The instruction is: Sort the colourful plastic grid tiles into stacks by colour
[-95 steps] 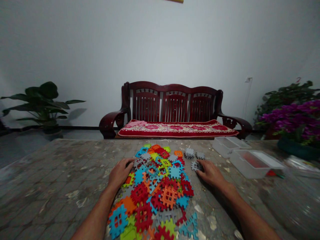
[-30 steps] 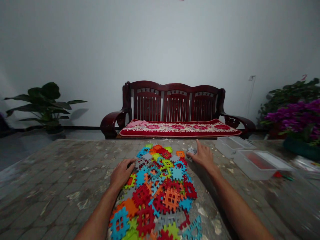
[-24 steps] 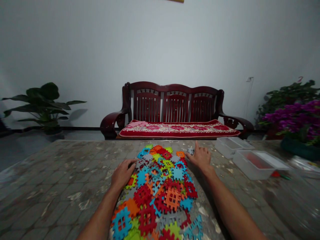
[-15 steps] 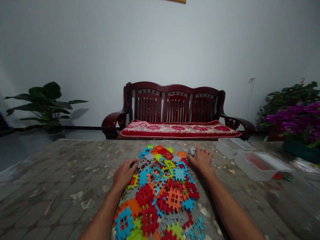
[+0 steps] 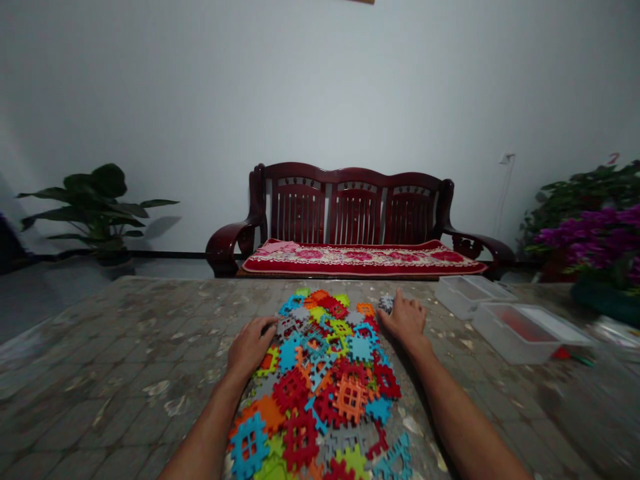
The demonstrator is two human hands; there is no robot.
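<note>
A heap of flat, notched interlocking plastic pieces (image 5: 320,367) in red, orange, blue, green and grey spreads over the patterned tabletop (image 5: 125,373) between my forearms. My left hand (image 5: 253,343) rests at the heap's left edge, fingers extended, the fingertips close to a grey piece (image 5: 289,325). On the other side, my right hand (image 5: 407,320) lies on the table with its fingers apart and nothing held. A small grey piece (image 5: 387,303) sits just left of its fingers; whether they touch it I cannot tell. An orange window piece (image 5: 351,398) lies on top near the middle.
Two clear plastic boxes (image 5: 515,343) stand at the right, with something red in the nearer one. Further right are crumpled clear plastic (image 5: 595,407) and purple flowers (image 5: 595,240). Beyond the table stands a dark red wooden bench (image 5: 357,200); a leafy plant (image 5: 103,207) is at left.
The camera view has shifted very slightly. Both hands and the plastic pieces keep their places on the table.
</note>
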